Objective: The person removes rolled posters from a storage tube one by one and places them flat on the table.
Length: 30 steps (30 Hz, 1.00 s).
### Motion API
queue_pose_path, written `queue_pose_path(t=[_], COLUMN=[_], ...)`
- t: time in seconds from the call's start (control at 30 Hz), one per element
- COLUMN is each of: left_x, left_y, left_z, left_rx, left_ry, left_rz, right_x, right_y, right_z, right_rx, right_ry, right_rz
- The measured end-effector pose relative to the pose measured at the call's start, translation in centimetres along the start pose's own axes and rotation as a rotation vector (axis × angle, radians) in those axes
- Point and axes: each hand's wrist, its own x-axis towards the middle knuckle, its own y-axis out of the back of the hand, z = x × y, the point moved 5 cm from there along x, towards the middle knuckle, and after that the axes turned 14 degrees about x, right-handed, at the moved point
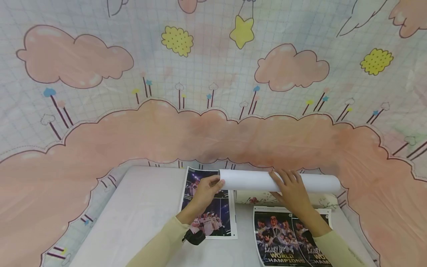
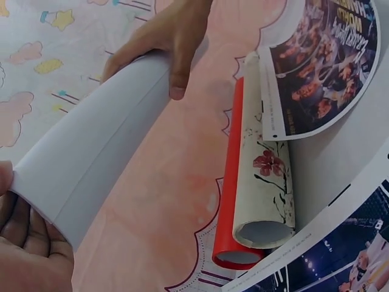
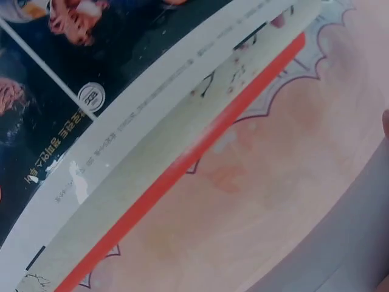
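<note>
A roll of white paper (image 1: 247, 180) is held up lengthwise above the far part of the table. At its left end my left hand (image 1: 203, 192) pinches the rim, fingers tucked inside the tube and thumb outside, as the left wrist view shows. Farther along, my right hand (image 1: 294, 189) grips the roll, its thumb on one side and its fingers across the other. Below the white roll lie a cream roll with a red flower print (image 2: 261, 182) and a red roll (image 2: 226, 194) side by side. In the right wrist view, only a bit of hand shows at the edge.
One printed poster (image 1: 217, 207) lies under my left forearm. Another poster (image 1: 271, 237), with group photos and large lettering, lies near my right forearm. The white table (image 1: 133, 218) is surrounded by a pink cloud-patterned cloth (image 1: 213, 137).
</note>
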Motion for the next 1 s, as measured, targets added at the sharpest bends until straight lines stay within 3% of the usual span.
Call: queue_pose_path(t=[0.23, 0.53, 0.83, 1.0], left_x=[-2.2, -4.4, -5.6, -6.6], left_y=[0.4, 1.2, 3.3, 4.6], left_z=[-0.1, -1.2, -1.9, 0.3], left_rx=[0.085, 0.11, 0.113, 0.191], left_ry=[-0.046, -0.083, -0.113, -0.136], left_rz=[0.013, -0.062, 0.012, 0.078], right_x=[-0.5, -1.4, -1.2, -1.0], right_y=[0.2, -0.1, -0.2, -0.3], right_z=[-1.7, -3.8, -4.7, -5.0], right_rx=[0.003, 0.026, 0.022, 0.037], right_ry=[0.012, 0.018, 0.015, -0.009], right_rz=[-0.007, -0.023, -0.034, -0.058])
